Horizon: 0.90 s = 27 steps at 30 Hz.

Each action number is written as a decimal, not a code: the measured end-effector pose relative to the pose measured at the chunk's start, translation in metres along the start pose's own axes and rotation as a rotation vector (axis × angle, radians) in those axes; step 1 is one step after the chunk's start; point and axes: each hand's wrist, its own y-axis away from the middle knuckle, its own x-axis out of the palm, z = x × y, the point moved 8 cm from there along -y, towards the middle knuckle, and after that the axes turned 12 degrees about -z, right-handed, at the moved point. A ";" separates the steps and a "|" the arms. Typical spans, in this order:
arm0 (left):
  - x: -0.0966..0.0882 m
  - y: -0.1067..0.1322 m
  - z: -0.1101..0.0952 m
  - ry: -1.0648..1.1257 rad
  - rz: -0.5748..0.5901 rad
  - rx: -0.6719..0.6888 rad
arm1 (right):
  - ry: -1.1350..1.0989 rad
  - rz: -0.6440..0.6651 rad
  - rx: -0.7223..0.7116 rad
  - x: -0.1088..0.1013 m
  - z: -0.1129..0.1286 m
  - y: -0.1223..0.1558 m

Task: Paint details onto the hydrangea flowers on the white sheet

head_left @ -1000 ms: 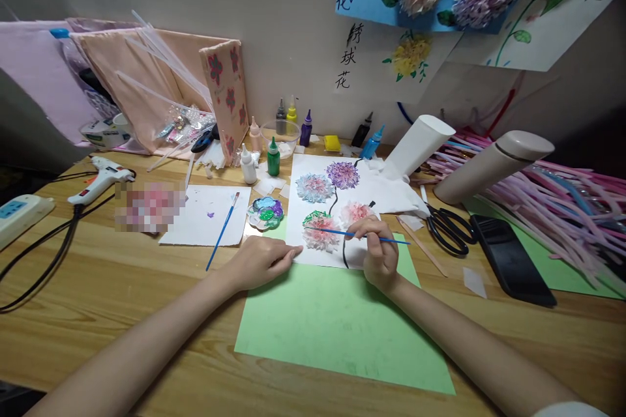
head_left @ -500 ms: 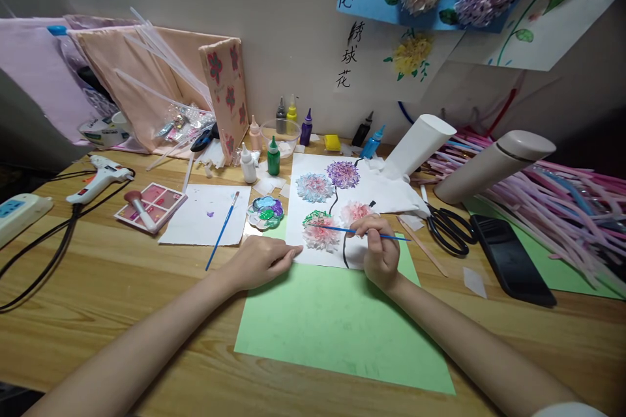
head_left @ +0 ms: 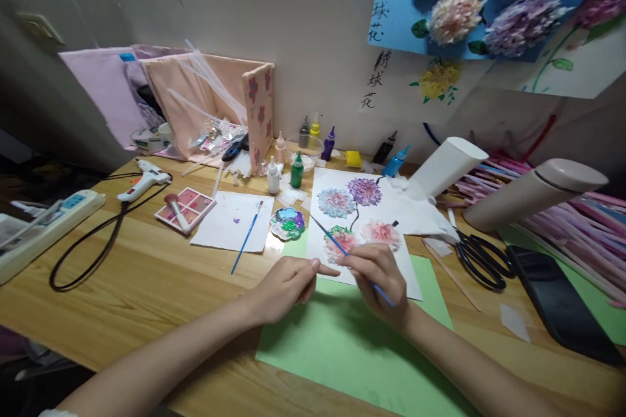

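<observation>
My right hand [head_left: 379, 277] pinches a thin blue paintbrush [head_left: 328, 238] whose tip points up and left toward the paint palette [head_left: 288, 223]. It hovers over the lower left of a white sheet [head_left: 415, 212] painted with several pink, blue and purple flowers. My left hand [head_left: 288, 283] rests on the sheet's lower left corner, index finger stretched out, the other fingers curled. The sheet lies on a green paper [head_left: 342, 345] on the wooden table [head_left: 147, 287].
A second blue brush [head_left: 247, 238] lies on a white paper [head_left: 229, 221]. Paint bottles [head_left: 296, 169], a makeup palette [head_left: 186, 206], a glue gun [head_left: 144, 179] and a power strip [head_left: 44, 228] sit left. Scissors [head_left: 482, 260], a phone [head_left: 562, 303], a beige flask [head_left: 533, 192] and pink strips [head_left: 577, 221] are on the right.
The camera has turned left, shifting the scene right. My right hand swung the brush from lying level across the flower to slanting up-left, tip toward the palette. My left hand stayed on the corner.
</observation>
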 end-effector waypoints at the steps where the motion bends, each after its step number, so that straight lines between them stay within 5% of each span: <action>1: -0.005 0.000 0.000 0.111 -0.050 -0.080 | 0.016 0.028 -0.063 0.011 0.011 -0.006; 5: -0.041 -0.002 0.012 0.261 -0.225 -0.265 | 0.088 0.059 -0.192 0.056 0.040 -0.027; 9: -0.091 0.000 0.028 -0.226 -0.325 -0.295 | 0.206 0.111 -0.210 0.088 0.048 -0.028; 12: -0.115 0.001 0.028 -0.559 -0.417 -0.271 | 0.259 0.145 -0.204 0.092 0.047 -0.020; 17: -0.140 0.006 0.022 -0.756 -0.584 -0.306 | 0.246 0.175 -0.196 0.091 0.042 -0.011; 21: -0.180 0.013 0.025 -0.816 -0.706 -0.395 | 0.217 0.223 -0.255 0.111 0.051 -0.009; 24: -0.200 0.013 0.035 -0.765 -0.704 -0.433 | 0.248 0.281 -0.278 0.133 0.060 -0.007; 27: -0.195 0.007 0.048 -0.622 -0.591 -0.415 | 0.308 0.314 -0.246 0.152 0.063 -0.006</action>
